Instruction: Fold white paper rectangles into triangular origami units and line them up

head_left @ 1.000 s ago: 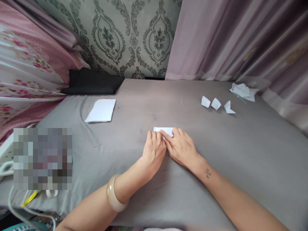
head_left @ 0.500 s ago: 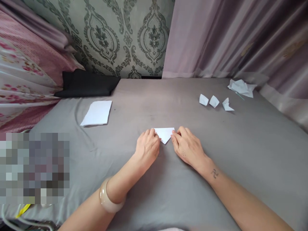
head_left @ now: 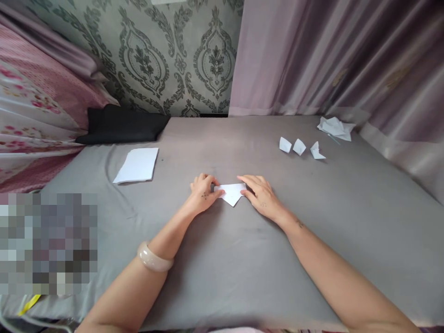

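Note:
A small white folded paper [head_left: 232, 193] is between my two hands, just above or on the grey cloth. Its top edge is straight and its lower side runs to a point toward me. My left hand [head_left: 204, 192] pinches its left end between thumb and fingers. On the other side my right hand [head_left: 259, 194] grips the right end, thumb on the front face, fingers reaching behind the top edge. The fingertips behind the paper are partly hidden.
A stack of white paper [head_left: 137, 165] lies at the left, before a folded black cloth [head_left: 123, 124]. Three small folded paper pieces [head_left: 299, 147] stand at the back right, near a pile of white paper [head_left: 336, 128]. Curtains [head_left: 294, 55] hang behind the grey-covered surface [head_left: 222, 268].
My left hand has turned, its thumb now on the paper's front. The fingers of my right hand have stretched out behind the paper's top edge. The view has shifted slightly.

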Tool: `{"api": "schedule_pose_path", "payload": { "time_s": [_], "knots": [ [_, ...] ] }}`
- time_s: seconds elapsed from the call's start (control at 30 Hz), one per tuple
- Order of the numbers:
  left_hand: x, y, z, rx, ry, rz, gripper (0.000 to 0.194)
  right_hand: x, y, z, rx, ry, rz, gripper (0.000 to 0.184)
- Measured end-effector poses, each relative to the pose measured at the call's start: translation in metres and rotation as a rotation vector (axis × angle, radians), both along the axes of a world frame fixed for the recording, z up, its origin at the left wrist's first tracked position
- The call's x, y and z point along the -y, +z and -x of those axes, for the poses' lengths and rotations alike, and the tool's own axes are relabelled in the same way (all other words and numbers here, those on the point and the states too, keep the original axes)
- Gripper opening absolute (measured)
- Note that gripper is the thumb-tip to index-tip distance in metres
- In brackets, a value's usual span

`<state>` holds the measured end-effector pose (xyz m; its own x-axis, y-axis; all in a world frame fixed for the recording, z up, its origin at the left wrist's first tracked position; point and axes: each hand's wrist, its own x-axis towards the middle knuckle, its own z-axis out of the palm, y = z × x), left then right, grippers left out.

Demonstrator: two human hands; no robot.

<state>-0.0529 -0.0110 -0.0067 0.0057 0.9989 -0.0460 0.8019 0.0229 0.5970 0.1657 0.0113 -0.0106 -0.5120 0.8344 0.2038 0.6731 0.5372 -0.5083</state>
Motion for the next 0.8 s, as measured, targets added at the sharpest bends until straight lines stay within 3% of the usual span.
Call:
{"api": "schedule_pose_path", "payload": {
  "time_s": [0.1, 0.2, 0.4, 0.57, 0.7, 0.8],
  "knots": [
    [0.001, 0.004, 0.0, 0.061, -0.026, 0.025, 0.012, 0.0, 0.002, 0.0, 0.012, 0.024, 0.048, 0.042],
    [0.001, 0.005, 0.001, 0.102, -0.055, 0.023, 0.024, -0.001, 0.002, -0.001, 0.008, 0.035, 0.07, 0.043],
    [0.001, 0.009, 0.005, 0.085, -0.11, 0.091, 0.014, -0.002, -0.001, -0.004, -0.054, 0.051, 0.112, 0.046],
    [0.005, 0.012, 0.008, 0.249, -0.163, 0.018, 0.02, -0.005, 0.006, -0.009, -0.206, 0.011, 0.294, 0.051],
    [0.006, 0.018, 0.008, 0.285, -0.234, -0.027, 0.021, -0.007, 0.016, -0.015, -0.262, -0.008, 0.423, 0.034],
    [0.006, 0.022, 0.007, 0.21, -0.294, -0.159, 0.019, -0.006, 0.024, -0.019, -0.279, 0.042, 0.308, 0.018]
  ]
}}
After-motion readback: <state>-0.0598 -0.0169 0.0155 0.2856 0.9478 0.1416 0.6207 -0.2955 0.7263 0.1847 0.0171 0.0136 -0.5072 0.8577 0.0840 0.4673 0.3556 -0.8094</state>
